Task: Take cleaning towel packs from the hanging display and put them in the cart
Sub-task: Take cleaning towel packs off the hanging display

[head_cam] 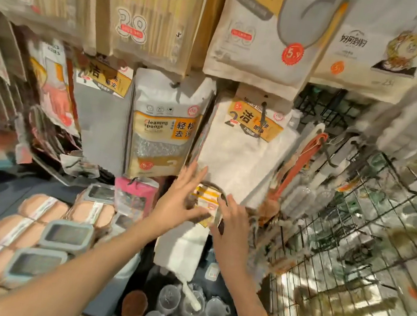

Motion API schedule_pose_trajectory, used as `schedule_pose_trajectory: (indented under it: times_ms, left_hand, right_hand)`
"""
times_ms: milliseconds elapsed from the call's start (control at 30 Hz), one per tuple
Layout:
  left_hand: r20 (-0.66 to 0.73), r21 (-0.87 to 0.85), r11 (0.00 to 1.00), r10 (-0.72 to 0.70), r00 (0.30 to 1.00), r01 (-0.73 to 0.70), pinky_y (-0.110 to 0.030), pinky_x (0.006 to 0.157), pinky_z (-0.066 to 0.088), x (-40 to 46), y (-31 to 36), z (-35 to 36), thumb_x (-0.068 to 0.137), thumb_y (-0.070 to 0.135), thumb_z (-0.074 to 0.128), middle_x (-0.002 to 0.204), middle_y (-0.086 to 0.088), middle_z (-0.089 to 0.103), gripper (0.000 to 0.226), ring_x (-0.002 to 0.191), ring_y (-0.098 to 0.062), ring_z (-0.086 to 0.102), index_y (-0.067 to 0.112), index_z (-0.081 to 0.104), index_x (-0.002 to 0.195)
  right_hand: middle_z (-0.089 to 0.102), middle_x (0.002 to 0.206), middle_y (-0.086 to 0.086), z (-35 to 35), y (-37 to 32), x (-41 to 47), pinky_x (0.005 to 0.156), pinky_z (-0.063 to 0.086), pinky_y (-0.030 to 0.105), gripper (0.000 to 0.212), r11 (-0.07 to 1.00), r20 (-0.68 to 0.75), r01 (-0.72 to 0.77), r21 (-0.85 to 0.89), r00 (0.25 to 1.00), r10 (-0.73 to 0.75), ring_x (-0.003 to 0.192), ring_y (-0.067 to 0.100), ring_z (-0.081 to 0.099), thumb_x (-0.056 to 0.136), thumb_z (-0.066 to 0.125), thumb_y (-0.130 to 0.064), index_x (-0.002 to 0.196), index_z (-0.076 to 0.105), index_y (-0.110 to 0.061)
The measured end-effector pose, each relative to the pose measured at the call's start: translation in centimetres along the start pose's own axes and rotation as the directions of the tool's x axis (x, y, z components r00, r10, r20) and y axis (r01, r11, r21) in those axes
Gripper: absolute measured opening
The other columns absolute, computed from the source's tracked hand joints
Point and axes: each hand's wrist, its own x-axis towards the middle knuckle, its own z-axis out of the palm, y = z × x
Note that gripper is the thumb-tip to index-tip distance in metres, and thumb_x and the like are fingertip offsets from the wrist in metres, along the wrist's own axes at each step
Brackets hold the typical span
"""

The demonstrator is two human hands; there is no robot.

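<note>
A white cleaning towel pack [179, 248] with a yellow-orange header card sits low on the hanging display, its cloth drooping down. My right hand [230, 222] holds the header card from the right, fingers over it and thumb below. On the card's left side, my left hand [181, 197] has its fingers spread straight and its thumb touching the card. Above them a second white towel pack [240, 152] hangs on a black hook, and a grey towel pack [101, 125] hangs further left. I see no cart that I can tell apart from the racks.
A cleaning sponge pack [163, 129] hangs between the grey and white towels. Black wire grid racks [353, 233] with brushes fill the right. Below lie clear cups [178, 313], grey-lidded containers [68, 234], peach sponges [31, 212] and a pink pack [134, 195].
</note>
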Motion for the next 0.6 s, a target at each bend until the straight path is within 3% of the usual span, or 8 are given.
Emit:
schedule_pose_trajectory:
  times_ms: [133,333,600]
  left_hand:
    - [0.018,-0.008,0.999,-0.052,0.998,0.052,-0.038,0.117,0.008,-2.3,-3.1,1.0,0.076,0.039,0.075,0.153,0.019,-0.012,0.097,0.143,-0.010,-0.012,0.042,0.007,0.144]
    - [0.099,0.051,0.994,-0.098,0.990,0.093,-0.044,0.116,0.006,-2.9,-6.1,2.4,0.065,0.070,0.060,0.149,0.018,-0.020,0.099,0.142,-0.013,-0.017,0.049,0.003,0.142]
    - [0.181,0.169,0.979,-0.148,0.972,0.118,-0.058,0.114,0.005,-1.0,-7.4,3.0,0.057,0.079,0.049,0.154,0.002,-0.025,0.112,0.143,-0.020,-0.023,0.036,-0.005,0.145]
  right_hand:
    - [0.035,0.150,0.000,3.5,0.4,-1.9,0.113,0.022,0.042,0.073,1.000,0.041,-0.006,0.029,0.999,0.005,0.140,0.029,0.021,0.082,0.071,-0.021,0.142,0.030,-0.029]
    - [0.016,0.157,-0.010,5.2,1.2,-1.7,0.115,0.020,0.051,0.085,0.996,0.164,-0.057,-0.073,0.984,0.068,0.145,0.029,0.007,0.083,0.069,-0.030,0.149,0.016,-0.029]
    - [-0.004,0.153,-0.010,6.1,1.2,0.2,0.115,0.012,0.048,0.095,0.986,0.143,-0.055,-0.160,0.987,0.078,0.145,0.028,0.006,0.078,0.072,-0.031,0.150,0.009,-0.026]
